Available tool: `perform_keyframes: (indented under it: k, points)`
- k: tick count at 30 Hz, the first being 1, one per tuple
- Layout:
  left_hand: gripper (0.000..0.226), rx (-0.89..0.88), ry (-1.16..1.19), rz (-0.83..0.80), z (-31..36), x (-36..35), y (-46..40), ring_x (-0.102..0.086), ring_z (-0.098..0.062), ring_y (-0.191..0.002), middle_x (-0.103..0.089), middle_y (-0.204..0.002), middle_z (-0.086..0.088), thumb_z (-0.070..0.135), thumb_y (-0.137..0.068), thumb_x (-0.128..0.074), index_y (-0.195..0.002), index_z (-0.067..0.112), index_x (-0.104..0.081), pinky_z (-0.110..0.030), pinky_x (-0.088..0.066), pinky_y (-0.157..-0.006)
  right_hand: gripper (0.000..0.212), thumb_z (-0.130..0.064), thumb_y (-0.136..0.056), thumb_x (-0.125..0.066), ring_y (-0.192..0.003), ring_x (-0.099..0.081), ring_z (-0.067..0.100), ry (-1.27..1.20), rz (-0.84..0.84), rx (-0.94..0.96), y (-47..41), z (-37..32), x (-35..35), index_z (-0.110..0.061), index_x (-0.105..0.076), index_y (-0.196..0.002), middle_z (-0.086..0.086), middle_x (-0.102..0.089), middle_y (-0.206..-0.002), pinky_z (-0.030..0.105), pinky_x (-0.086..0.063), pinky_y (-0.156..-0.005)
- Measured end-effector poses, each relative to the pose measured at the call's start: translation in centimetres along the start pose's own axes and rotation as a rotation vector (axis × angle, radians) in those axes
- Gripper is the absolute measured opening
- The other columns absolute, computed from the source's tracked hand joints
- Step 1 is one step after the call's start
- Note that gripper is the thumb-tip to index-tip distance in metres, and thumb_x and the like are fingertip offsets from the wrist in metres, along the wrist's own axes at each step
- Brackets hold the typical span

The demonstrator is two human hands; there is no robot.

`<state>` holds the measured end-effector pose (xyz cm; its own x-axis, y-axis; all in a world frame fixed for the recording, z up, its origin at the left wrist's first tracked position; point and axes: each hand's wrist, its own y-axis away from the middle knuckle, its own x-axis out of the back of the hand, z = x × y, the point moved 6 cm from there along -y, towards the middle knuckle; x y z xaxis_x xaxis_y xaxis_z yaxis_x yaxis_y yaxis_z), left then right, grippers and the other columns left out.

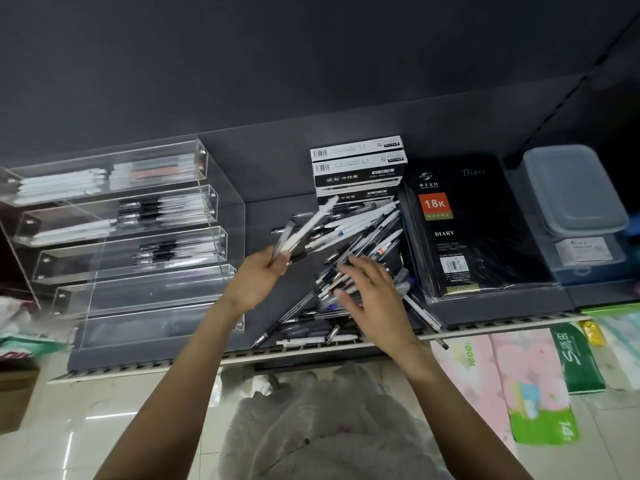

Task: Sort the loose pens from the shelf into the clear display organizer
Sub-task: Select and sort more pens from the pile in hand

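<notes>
Her left hand (pixel 258 278) grips a bunch of pens (pixel 304 233) fanning beyond its curled fingers; the right hand (pixel 372 292) lies spread, fingertips on the pen pile (pixel 349 244).

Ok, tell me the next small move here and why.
Probably pinch one more matching pen: the right hand is spread open over the loose pile, while the left hand holds only a small bunch, not yet at the clear organizer.
</notes>
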<state>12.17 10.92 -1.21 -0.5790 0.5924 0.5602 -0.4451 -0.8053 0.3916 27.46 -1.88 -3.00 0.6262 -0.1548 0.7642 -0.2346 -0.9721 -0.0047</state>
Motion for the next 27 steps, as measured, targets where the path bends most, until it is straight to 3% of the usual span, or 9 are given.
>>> perform_keyframes:
  k: [3,5,9,11,13,16,19,25,27]
  points:
    - [0.019,0.047,0.512,0.002,1.4,-0.4,1.4,-0.035,-0.005,-0.051,-0.043,-0.059,0.007,0.022,-0.101,-0.042,-0.092,0.014,-0.057,-0.014,-0.029,-0.043,0.042,-0.041,-0.092,-0.053,-0.116,-0.053,0.006,-0.559,0.063,-0.26,-1.0,-1.2,2.0,-0.02,-0.054,-0.128,-0.009,-0.059,-0.123,0.027,-0.042,-0.102]
    - [0.02,0.013,0.704,-0.076,3.0,-1.3,2.4,-0.035,-0.004,-0.051,-0.043,-0.06,0.007,0.02,-0.101,-0.04,-0.103,0.007,-0.056,-0.012,-0.027,-0.041,0.04,-0.037,-0.091,-0.057,-0.107,-0.06,0.006,-0.887,0.013,-0.397,-1.8,-2.5,2.2,-0.021,-0.054,-0.128,-0.011,-0.064,-0.115,0.024,-0.046,-0.097]
    - [0.023,-0.05,0.784,-0.219,4.8,-2.9,4.2,-0.035,-0.005,-0.049,-0.046,-0.062,0.006,0.018,-0.1,-0.038,-0.108,0.0,-0.051,-0.014,-0.025,-0.039,0.055,-0.041,-0.082,-0.059,-0.099,-0.066,0.016,-1.319,-0.041,-0.416,-4.2,-5.0,3.0,-0.01,-0.05,-0.127,0.003,-0.07,-0.108,0.034,-0.047,-0.095]
    - [0.026,-0.04,0.767,-0.264,4.9,-3.4,5.0,-0.034,-0.005,-0.047,-0.046,-0.064,0.005,0.019,-0.1,-0.038,-0.105,-0.001,-0.052,-0.014,-0.023,-0.04,0.042,-0.035,-0.086,-0.055,-0.099,-0.065,0.022,-1.489,-0.03,-0.403,-5.1,-5.8,3.8,-0.012,-0.051,-0.121,0.011,-0.068,-0.11,0.036,-0.049,-0.091]
    - [0.029,-0.042,0.764,-0.314,4.8,-3.7,5.8,-0.034,-0.005,-0.046,-0.048,-0.065,0.004,0.025,-0.096,-0.041,-0.101,0.002,-0.058,-0.015,-0.024,-0.04,0.022,-0.03,-0.096,-0.047,-0.098,-0.066,0.024,-1.497,-0.033,-0.382,-5.7,-6.3,4.4,-0.013,-0.058,-0.106,0.013,-0.07,-0.107,0.032,-0.051,-0.086]
    - [0.033,-0.051,0.772,-0.311,4.4,-3.4,6.7,-0.041,-0.007,-0.046,-0.053,-0.065,0.003,0.032,-0.093,-0.042,-0.1,0.006,-0.061,-0.016,-0.027,-0.039,0.031,-0.029,-0.1,-0.041,-0.1,-0.067,0.022,-1.298,-0.081,-0.371,-6.0,-6.8,3.9,-0.011,-0.058,-0.08,0.008,-0.073,-0.101,0.034,-0.048,-0.093]
    - [0.036,0.009,0.82,-0.258,3.5,-2.9,7.2,-0.047,-0.01,-0.044,-0.055,-0.058,0.002,0.034,-0.094,-0.041,-0.099,0.004,-0.059,-0.018,-0.03,-0.039,0.03,-0.027,-0.099,-0.044,-0.099,-0.067,0.017,-1.121,-0.192,-0.351,-6.0,-7.9,2.4,-0.011,-0.067,-0.089,0.005,-0.073,-0.103,0.038,-0.045,-0.099]
    - [0.041,0.001,0.768,-0.175,1.0,-0.7,7.5,-0.05,-0.011,-0.041,-0.058,-0.055,0.002,0.041,-0.088,-0.045,-0.095,0.003,-0.056,-0.021,-0.032,-0.039,0.031,-0.032,-0.098,-0.045,-0.105,-0.065,0.014,-0.962,-0.351,-0.337,-6.3,-10.6,-0.5,-0.019,-0.067,-0.116,0.001,-0.071,-0.109,0.034,-0.047,-0.093]
    - [0.035,-0.011,0.743,-0.15,0.0,0.7,7.5,-0.051,-0.012,-0.041,-0.061,-0.061,0.002,0.039,-0.092,-0.044,-0.096,0.005,-0.056,-0.022,-0.034,-0.04,0.03,-0.033,-0.098,-0.046,-0.106,-0.064,0.025,-0.908,-0.378,-0.336,-6.6,-12.0,-1.5,-0.02,-0.069,-0.111,0.003,-0.07,-0.111,0.05,-0.045,-0.094]
